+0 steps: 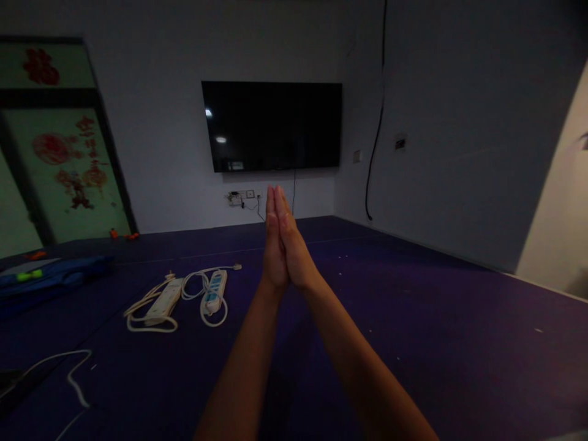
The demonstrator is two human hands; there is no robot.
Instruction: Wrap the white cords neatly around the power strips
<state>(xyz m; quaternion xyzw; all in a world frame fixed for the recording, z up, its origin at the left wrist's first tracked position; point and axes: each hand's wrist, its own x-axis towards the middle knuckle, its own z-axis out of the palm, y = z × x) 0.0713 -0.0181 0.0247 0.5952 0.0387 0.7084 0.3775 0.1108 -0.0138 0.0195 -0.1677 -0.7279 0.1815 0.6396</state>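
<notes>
Left of pressed-together fingers (270,205), blue-faced power strip (215,290)

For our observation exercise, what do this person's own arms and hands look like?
The left hand and right hand are bare, with no gloves. No rings can be made out on the fingers in this dim light. The slender forearms show no sleeves, watches or bracelets.

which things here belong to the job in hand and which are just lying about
Likely the job:
left hand and right hand, palms together
blue-and-white power strip and white power strip, nearest the hands

Apparently just lying about:
dark blue cloth
loose white cable
</notes>
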